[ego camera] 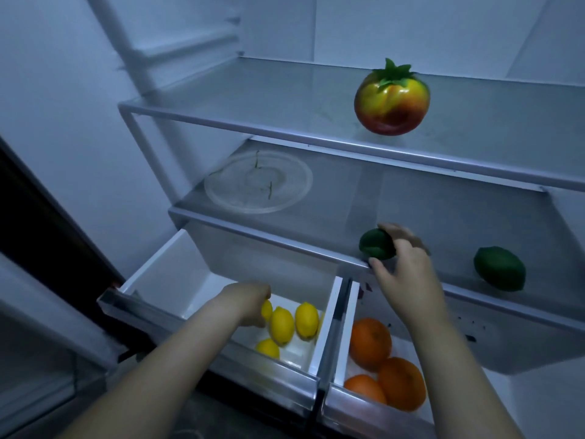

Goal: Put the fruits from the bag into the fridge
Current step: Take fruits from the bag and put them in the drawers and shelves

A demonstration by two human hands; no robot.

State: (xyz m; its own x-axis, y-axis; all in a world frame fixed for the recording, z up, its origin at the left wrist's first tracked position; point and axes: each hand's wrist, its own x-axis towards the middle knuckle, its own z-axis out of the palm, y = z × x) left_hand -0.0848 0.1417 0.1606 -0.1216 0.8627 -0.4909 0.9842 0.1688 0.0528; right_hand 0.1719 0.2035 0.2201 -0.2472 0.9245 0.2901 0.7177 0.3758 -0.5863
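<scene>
Head view: open fridge [221, 90]. Right hand [402, 264], centre right of frame, fingers curled around dark green lime [375, 245] at front edge of lower shelf [285, 239]; lime partly hidden, long axis unclear. Second lime [499, 269] far right, long axis running upper left to lower right. Left hand [250, 301], lower centre, reaches into left drawer [177, 280], gripping lemon [267, 309], mostly hidden. Three more lemons [281, 324] beside. Oranges [370, 339] in right drawer [348, 327], lowest cut by rim. Tomato [392, 99] on upper shelf [253, 122].

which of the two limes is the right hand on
The left lime, at the lower shelf's front edge: the right hand wraps it. The other lime lies untouched farther right.
</scene>
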